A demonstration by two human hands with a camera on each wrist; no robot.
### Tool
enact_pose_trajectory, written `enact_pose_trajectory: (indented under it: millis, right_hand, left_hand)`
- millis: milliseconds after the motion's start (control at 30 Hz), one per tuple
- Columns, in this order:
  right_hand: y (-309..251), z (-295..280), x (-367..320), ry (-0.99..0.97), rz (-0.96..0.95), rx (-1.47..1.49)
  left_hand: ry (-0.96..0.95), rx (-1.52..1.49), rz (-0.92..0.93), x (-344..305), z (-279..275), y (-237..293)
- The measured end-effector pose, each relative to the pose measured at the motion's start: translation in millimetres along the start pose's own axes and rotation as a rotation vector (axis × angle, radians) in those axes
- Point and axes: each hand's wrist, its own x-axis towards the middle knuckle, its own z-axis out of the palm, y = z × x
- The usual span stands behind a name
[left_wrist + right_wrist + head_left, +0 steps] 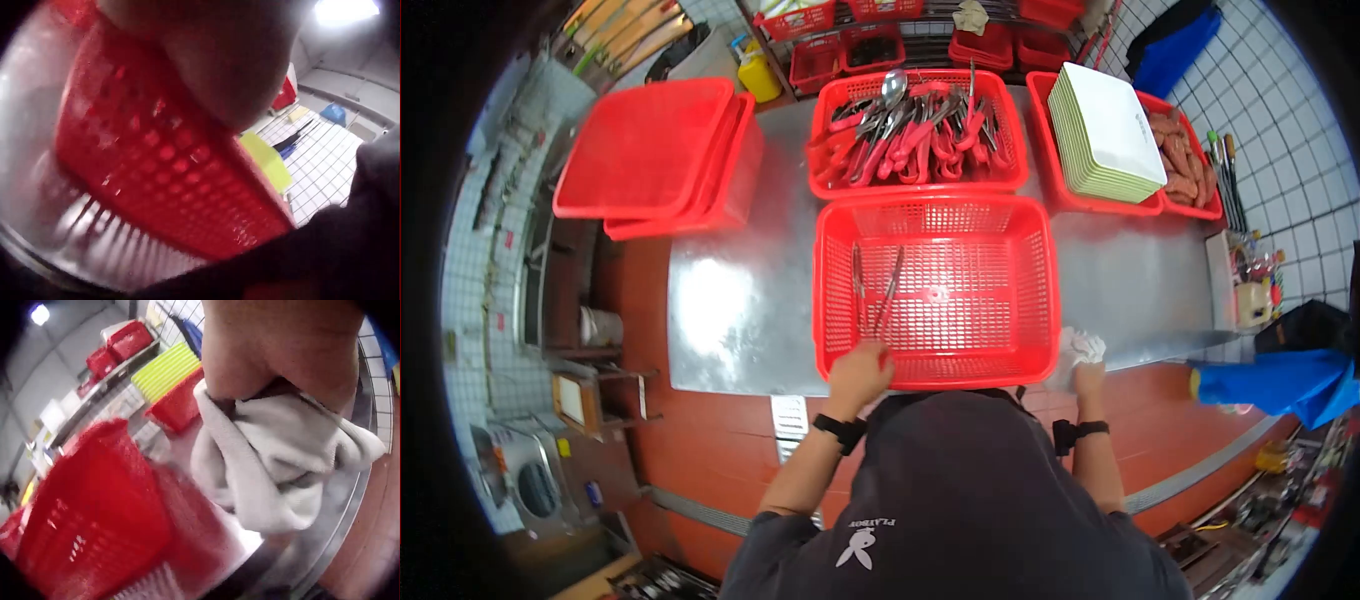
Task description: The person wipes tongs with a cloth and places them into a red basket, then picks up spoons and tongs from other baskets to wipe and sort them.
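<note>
A red perforated basket point(936, 372) stands at the near edge of the metal table. At its near left corner, my left hand point(861, 378) grips a pair of metal tongs point(890, 290), whose two arms spread apart over the basket's inside. In the left wrist view the hand point(231, 62) is above the basket's side point(169, 162); its fingertips are hidden. To the right of the basket, my right hand point(1089, 381) holds a crumpled white cloth point(1084, 346) by the table edge. The right wrist view shows this cloth point(275, 456) bunched under the hand point(281, 356).
Behind the basket, a red basket point(824, 183) holds many red-handled tongs and a ladle. Stacked red baskets point(650, 150) stand at the left. At the right are white-and-green trays point(1105, 130) in a red basket and a container of brownish-pink pieces point(1180, 165).
</note>
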Motion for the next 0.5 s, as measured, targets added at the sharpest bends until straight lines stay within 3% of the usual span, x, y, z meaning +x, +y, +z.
enact_pose_trajectory:
  millis: [33, 67, 133, 200, 267, 333, 400, 500]
  right_hand:
    - [0.7, 10.1, -3.8, 0.025, -0.379, -0.366]
    - [0.7, 20.1, -11.4, 0.045, -0.354, -0.345]
    - [-51.1, 22.2, -8.7, 0.185, 0.434, 0.005]
    - [-54.6, 31.4, -12.5, 0.241, 0.579, 0.065]
    - [-73.0, 24.8, -5.4, 0.221, 0.410, -0.074]
    - [-79.6, 23.9, 4.8, 0.221, 0.471, -0.107]
    - [-80.1, 20.2, 12.8, 0.149, 0.485, -0.255]
    - [-56.1, 26.1, 12.0, 0.170, 0.389, -0.255]
  left_hand:
    - [-0.006, 0.037, 0.012, -0.4, -3.3, 6.1]
    - [-0.054, 0.034, -0.018, 1.0, -6.7, 11.2]
    - [-0.107, 0.065, -0.041, 2.8, -10.5, 15.6]
    - [-0.046, -0.083, -0.037, 6.3, -8.5, 11.7]
    - [-0.070, -0.049, -0.004, 9.2, -4.9, 3.7]
    - [-0.203, -0.181, 0.083, 23.9, -15.9, 5.1]
    - [-0.202, -0.109, 0.084, 42.6, -36.4, 13.2]
    - [0.011, -0.015, 0.236, 106.8, -75.0, 24.2]
